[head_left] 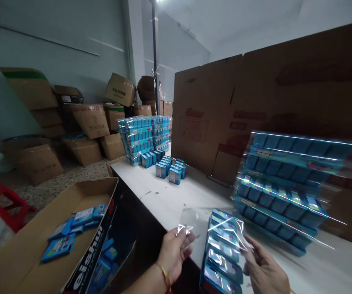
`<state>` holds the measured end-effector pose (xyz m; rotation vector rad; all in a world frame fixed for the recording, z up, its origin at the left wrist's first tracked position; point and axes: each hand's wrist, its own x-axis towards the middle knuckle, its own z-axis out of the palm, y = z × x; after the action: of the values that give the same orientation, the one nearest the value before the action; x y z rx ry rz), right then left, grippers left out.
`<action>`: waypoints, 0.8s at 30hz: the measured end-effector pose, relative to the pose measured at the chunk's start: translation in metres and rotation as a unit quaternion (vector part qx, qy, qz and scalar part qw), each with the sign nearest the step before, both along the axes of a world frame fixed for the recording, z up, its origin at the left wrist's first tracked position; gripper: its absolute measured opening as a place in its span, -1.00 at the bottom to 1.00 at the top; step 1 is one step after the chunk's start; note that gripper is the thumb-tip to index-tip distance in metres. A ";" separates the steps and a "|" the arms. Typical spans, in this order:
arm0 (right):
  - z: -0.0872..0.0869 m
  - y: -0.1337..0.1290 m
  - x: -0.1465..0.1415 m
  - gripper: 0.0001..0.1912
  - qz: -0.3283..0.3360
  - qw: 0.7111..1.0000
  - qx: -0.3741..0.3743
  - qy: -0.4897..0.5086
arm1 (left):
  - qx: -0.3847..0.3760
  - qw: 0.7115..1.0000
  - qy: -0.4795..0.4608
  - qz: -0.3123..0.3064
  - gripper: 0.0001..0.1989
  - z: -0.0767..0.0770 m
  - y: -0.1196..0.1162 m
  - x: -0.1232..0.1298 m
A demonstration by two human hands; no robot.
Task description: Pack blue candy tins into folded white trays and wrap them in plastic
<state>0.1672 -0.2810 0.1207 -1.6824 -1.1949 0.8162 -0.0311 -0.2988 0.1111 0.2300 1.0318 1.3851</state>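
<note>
A blue tray of small blue boxes (221, 255) lies at the front of the white table, with clear plastic film (221, 224) stretched above and around its far end. My left hand (176, 249), a gold bangle at its wrist, pinches the film on the left side of the tray. On the right side, my right hand (263, 263) grips the film's other edge with its fingers closed. To the right of the tray stands a tall, film-wrapped stack of blue trays (281, 188), slightly blurred.
Loose blue boxes (174, 174) and more wrapped stacks (139, 139) stand farther back on the white table (176, 200). An open carton (19, 253) with blue packs is at left, near a red stool (7, 204). Large cardboard (206, 118) stands behind the table.
</note>
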 end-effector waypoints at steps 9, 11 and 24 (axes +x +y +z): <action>0.011 0.072 -0.005 -0.32 -0.015 0.947 -0.006 0.322 | 0.089 0.996 -0.015 -0.009 -0.95 0.018 0.081 0.010; 0.023 0.089 -0.002 -0.37 0.000 0.944 -0.004 0.331 | 0.143 0.989 0.037 -0.003 -0.94 0.027 0.101 0.015; 0.006 0.174 0.022 -0.58 0.097 0.969 0.107 0.200 | 0.164 0.961 0.222 -0.010 -0.59 -0.008 0.192 0.043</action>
<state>0.1896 -0.1073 0.1269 -1.1688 -1.1271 1.0480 0.0117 -0.1065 0.1027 0.8247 1.1502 1.5186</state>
